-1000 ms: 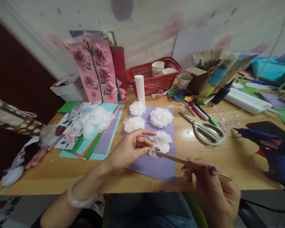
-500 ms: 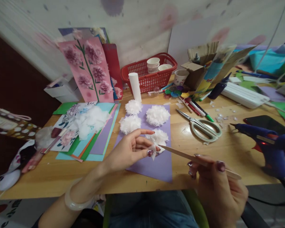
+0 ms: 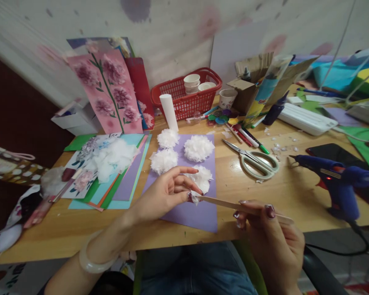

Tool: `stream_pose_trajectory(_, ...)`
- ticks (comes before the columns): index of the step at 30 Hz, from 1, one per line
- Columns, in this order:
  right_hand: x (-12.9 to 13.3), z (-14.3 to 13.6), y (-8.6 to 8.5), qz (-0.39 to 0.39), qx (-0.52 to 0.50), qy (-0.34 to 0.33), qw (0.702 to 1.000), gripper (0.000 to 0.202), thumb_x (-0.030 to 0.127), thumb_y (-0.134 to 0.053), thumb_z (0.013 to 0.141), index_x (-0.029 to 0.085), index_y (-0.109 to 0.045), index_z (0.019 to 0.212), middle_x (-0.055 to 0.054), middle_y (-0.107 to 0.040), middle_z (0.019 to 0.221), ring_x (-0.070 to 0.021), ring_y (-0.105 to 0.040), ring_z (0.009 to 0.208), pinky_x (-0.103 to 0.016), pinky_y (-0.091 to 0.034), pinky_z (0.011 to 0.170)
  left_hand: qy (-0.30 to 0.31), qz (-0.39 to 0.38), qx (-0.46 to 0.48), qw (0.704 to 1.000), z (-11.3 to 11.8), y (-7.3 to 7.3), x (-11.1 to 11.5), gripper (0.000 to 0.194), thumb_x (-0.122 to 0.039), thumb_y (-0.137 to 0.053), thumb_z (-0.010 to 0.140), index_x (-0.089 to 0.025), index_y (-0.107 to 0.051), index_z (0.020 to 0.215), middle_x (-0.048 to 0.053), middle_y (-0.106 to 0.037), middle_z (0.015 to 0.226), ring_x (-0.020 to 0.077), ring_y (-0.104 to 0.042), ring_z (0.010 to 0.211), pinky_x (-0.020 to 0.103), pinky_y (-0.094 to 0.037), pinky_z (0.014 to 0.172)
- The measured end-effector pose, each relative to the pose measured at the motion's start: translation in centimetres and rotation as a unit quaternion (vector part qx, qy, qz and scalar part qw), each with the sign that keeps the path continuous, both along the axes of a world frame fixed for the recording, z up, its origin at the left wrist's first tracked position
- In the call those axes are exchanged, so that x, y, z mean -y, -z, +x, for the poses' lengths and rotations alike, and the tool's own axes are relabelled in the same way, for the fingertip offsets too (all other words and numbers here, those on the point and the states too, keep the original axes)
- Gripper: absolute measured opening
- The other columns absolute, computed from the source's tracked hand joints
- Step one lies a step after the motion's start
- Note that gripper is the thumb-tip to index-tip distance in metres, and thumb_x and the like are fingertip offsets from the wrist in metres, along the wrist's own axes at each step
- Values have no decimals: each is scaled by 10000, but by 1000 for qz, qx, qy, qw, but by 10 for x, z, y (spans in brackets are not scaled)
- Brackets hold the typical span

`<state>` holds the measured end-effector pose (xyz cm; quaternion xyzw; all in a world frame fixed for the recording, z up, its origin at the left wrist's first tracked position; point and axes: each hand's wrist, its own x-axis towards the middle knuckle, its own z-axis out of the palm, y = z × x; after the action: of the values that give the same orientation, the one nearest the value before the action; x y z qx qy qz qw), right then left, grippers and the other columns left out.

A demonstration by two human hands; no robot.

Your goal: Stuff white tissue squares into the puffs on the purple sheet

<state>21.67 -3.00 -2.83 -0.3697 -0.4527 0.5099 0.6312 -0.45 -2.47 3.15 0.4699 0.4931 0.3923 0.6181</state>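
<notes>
Between thumb and fingers, my left hand [image 3: 167, 190] pinches a small white tissue paper piece [image 3: 195, 198]. My right hand [image 3: 272, 241] grips a flat wooden stick [image 3: 230, 205], whose far tip meets the tissue piece at my left fingertips. Under the left hand lies a purple sheet [image 3: 190, 219]. On it sit several fluffy white tissue flowers, among them a large one at the back right [image 3: 199, 148] and one at the front [image 3: 201, 179] partly covered by my left fingers.
Scissors [image 3: 258, 164] and a blue glue gun [image 3: 335, 168] lie to the right. A white paper roll [image 3: 169, 112] stands before a red basket [image 3: 199, 100] of paper cups. Coloured sheets [image 3: 123, 190] with loose tissue [image 3: 110, 157] are at left; a pink flower picture [image 3: 110, 90] stands behind.
The stick's tip has moved in against the tissue piece at my left fingertips, and my right hand has come closer to the left. The whole view has shifted slightly.
</notes>
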Motion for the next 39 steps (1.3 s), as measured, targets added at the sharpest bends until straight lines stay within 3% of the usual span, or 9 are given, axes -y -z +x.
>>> stream_pose_trajectory(7, 7, -1, -2, -19, 29, 62, 998, 240, 423, -680, 905, 230, -814, 856, -45, -694, 673, -133, -596, 539, -252, -491, 484, -37, -26, 48, 998, 6, 0, 3, 338, -249, -677, 893, -164, -574, 1203, 103, -758, 1037, 190, -730, 910, 355, -577, 867)
stream_pose_trajectory(10, 7, -2, -5, 11, 47, 35, 998, 191, 380, -682, 907, 246, -817, 890, -46, -713, 674, -131, -601, 521, -235, -482, 450, -56, -28, 38, 997, 10, -2, 4, 378, -252, -726, 858, -159, -579, 1193, 113, -759, 1052, 209, -733, 953, 355, -580, 884)
stream_pose_trajectory(14, 7, -2, -3, 11, 39, 22, 999, 176, 358, -682, 908, 244, -816, 916, -55, -729, 697, -137, -617, 532, -235, -485, 447, -88, 13, -9, 996, 10, 0, 2, 427, -170, -792, 757, -158, -590, 1133, 76, -732, 995, 188, -739, 870, 339, -592, 866)
stream_pose_trajectory(18, 2, 5, 2, 6, 9, 82, 997, 255, 407, -665, 916, 195, -805, 896, -66, -717, 693, -149, -613, 526, -267, -491, 456, -113, 36, -64, 991, 6, -1, 1, 433, -192, -790, 745, -170, -587, 1127, 29, -701, 923, 162, -736, 789, 329, -603, 839)
stream_pose_trajectory(21, -8, 14, 5, 16, 64, 132, 989, 271, 398, -640, 938, 187, -795, 871, -50, -692, 672, -141, -606, 543, -269, -497, 488, -127, 42, -120, 984, 2, -7, 1, 436, -235, -783, 768, -167, -579, 1147, 30, -721, 901, 173, -739, 811, 332, -603, 831)
stream_pose_trajectory(27, -27, 18, 9, 42, 144, 75, 986, 249, 370, -596, 973, 209, -784, 943, -28, -704, 709, -123, -615, 585, -261, -522, 564, -129, 83, -188, 970, 11, -17, -7, 449, -251, -768, 783, -170, -552, 1168, 43, -777, 873, 215, -749, 910, 366, -590, 875)
stream_pose_trajectory(32, -29, 10, 7, 52, 129, 61, 988, 221, 333, -585, 985, 234, -782, 978, -5, -691, 717, -113, -614, 613, -252, -509, 590, -89, 110, -254, 957, 25, -2, -15, 433, -201, -692, 828, -182, -540, 1233, 51, -791, 925, 210, -745, 934, 390, -558, 937)
stream_pose_trajectory(36, -28, 9, 6, 58, 135, 67, 987, 208, 307, -581, 987, 238, -778, 993, -1, -696, 737, -112, -625, 625, -252, -504, 589, -80, 155, -306, 936, 24, 16, -21, 422, -174, -664, 837, -186, -555, 1245, 49, -756, 956, 200, -728, 939, 353, -566, 875)
stream_pose_trajectory(39, -29, 9, 6, 90, 150, 50, 983, 188, 256, -582, 986, 248, -767, 1015, 12, -698, 756, -100, -635, 649, -245, -507, 612, -78, 185, -348, 916, 21, 21, -25, 433, -153, -653, 837, -194, -559, 1257, 32, -732, 930, 186, -716, 913, 330, -555, 856)
